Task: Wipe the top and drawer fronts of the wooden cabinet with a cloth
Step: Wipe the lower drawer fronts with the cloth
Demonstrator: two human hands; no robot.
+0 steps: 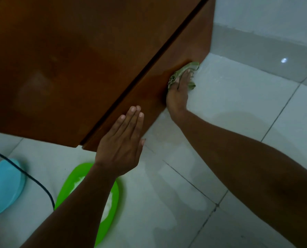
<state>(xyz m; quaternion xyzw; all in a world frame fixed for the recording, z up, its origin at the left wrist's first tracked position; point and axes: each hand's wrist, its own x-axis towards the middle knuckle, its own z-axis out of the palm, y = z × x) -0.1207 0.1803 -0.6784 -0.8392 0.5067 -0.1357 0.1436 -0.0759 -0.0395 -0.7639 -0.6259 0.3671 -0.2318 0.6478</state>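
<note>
Right hand (178,94) first: I have it pressed against the lower front face of the wooden cabinet (77,68), down near where the wood meets the floor (238,131). Its fingers are stretched out almost straight, flattening a crumpled green cloth (184,70) onto the panel — the cloth bunches out above the fingertips and a fold sticks out on the right side of the hand. So the cloth is pinned under the palm and fingers rather than gripped in a fist; it sits at the far right end of the cabinet's front, just beside the corner and close to the white tiles.

My left hand (121,140) lies flat and empty on the near end of the same front panel, fingers together and pointing up and away, thumb tucked to the right, close to the cabinet's near corner. It holds nothing.

From my view the cabinet's broad brown top fills the upper left, with a dark gap running diagonally between it and the front panel — both hands are on the panel side of that gap.

On the floor at near left sit a green dish (111,217), partly hidden by my left forearm, and a blue dish (4,187), with a black cable (41,187) trailing between them.
</note>
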